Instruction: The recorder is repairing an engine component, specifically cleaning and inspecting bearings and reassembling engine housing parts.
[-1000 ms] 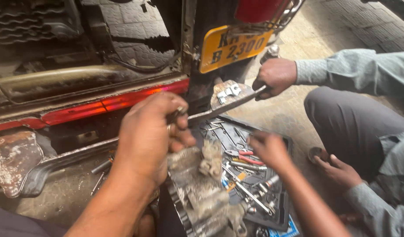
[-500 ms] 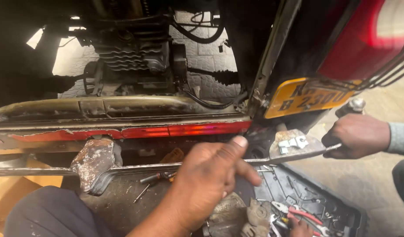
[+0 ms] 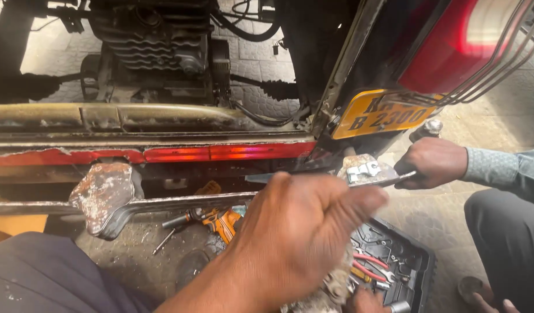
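My left hand (image 3: 302, 237) fills the middle of the view, its fingers curled into a fist and the thumb pointing right. It sits in front of a worn metal bumper bar (image 3: 180, 203) that runs across below the vehicle's rear; anything inside the fist is hidden. Just below it lies a grimy metal part (image 3: 331, 290). Only a bit of my right hand (image 3: 365, 302) shows at the bottom edge, beside that part. A co-worker's hand (image 3: 432, 163) grips the bar's right end near a small bracket (image 3: 365, 169).
A black tool tray (image 3: 420, 264) with red-handled pliers (image 3: 368, 268) lies on the ground at the lower right. An orange-handled tool (image 3: 220, 221) lies under the bar. Above are a red reflector strip (image 3: 220, 153), a yellow plate (image 3: 383, 116) and the engine (image 3: 157, 46). The co-worker's knee (image 3: 505, 232) is at right.
The view has swung up and left toward the underside of the vehicle. My left hand has come closer to the camera and closed into a fist. My right hand has dropped to the bottom edge.
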